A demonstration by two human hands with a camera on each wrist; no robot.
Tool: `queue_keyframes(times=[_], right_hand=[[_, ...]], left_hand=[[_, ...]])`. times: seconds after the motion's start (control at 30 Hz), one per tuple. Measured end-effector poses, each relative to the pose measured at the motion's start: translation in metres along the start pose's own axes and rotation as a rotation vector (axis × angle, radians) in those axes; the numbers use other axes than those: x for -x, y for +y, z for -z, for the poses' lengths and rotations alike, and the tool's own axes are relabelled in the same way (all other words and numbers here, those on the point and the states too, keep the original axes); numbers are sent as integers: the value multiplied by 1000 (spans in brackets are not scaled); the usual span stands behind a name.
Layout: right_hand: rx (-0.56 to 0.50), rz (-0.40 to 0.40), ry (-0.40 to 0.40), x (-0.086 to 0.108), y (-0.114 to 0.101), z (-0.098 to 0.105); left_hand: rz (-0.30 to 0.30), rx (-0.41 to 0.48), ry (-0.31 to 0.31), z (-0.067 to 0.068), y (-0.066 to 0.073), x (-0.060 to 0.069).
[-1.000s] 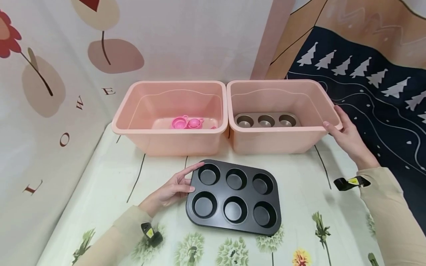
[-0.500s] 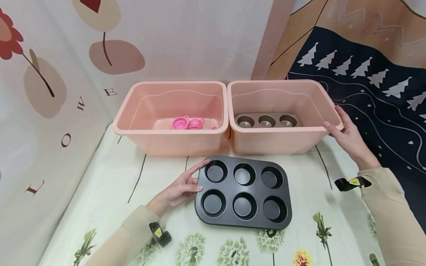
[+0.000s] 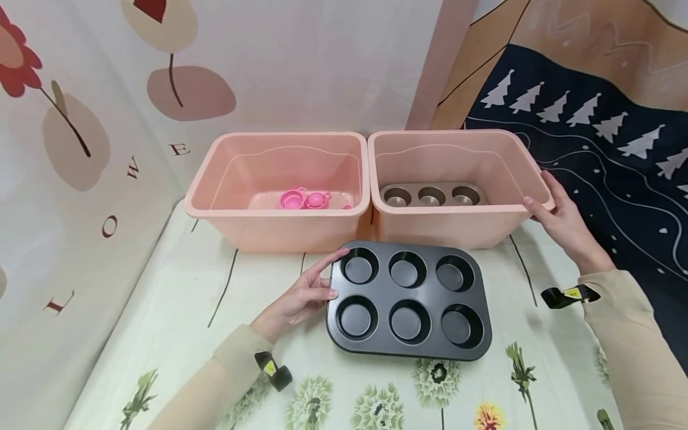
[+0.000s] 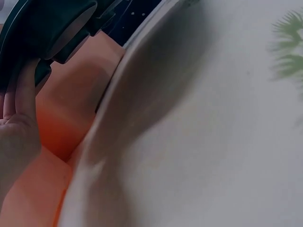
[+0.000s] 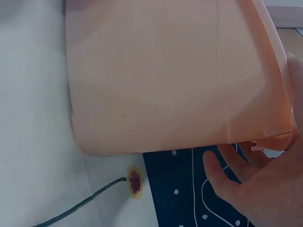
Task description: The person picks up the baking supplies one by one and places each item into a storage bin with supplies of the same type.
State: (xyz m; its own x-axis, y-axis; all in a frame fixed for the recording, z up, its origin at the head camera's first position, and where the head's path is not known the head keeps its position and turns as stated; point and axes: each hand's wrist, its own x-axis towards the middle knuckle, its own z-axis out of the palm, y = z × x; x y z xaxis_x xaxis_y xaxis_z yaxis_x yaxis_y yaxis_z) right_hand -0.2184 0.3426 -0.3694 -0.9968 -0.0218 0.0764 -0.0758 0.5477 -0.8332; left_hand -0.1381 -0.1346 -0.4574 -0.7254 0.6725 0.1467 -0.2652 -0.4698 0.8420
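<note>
A dark muffin tin [image 3: 408, 298] with several round cups is held at its left edge by my left hand [image 3: 292, 301], thumb on top and other fingers underneath. In the left wrist view, the tin's underside [image 4: 57, 28] hangs above the cloth, with the fingers beneath it. My right hand [image 3: 564, 224] grips the right rim of the right pink bin [image 3: 430, 230], thumb over the edge. The right wrist view has that bin's side [image 5: 165, 80] filling the top, fingers curled at its rim. Inside this bin lies a bronze muffin tin [image 3: 431, 196], its front part hidden by the wall.
The left pink bin [image 3: 274, 232] stands beside the right one and holds small bright pink measuring cups [image 3: 304, 199]. A flower-printed cloth [image 3: 177, 322] covers the table. Behind rises a pale printed curtain [image 3: 322, 65]; a dark blue tree-patterned cloth [image 3: 602, 155] lies at the right.
My left hand has carried the dark muffin tin rightward and up in view, closer to the bins, and it has turned slightly level. The right hand keeps its grip on the bin rim.
</note>
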Motion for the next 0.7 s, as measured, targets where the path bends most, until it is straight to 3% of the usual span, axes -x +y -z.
queue_keyframes(times=[0.27, 0.7], right_hand=[[-3, 0, -4, 0, -1, -1], [-12, 8, -8, 2, -2, 0]], left_hand=[[-20, -6, 36, -8, 8, -12], [-16, -35, 29, -25, 22, -37]])
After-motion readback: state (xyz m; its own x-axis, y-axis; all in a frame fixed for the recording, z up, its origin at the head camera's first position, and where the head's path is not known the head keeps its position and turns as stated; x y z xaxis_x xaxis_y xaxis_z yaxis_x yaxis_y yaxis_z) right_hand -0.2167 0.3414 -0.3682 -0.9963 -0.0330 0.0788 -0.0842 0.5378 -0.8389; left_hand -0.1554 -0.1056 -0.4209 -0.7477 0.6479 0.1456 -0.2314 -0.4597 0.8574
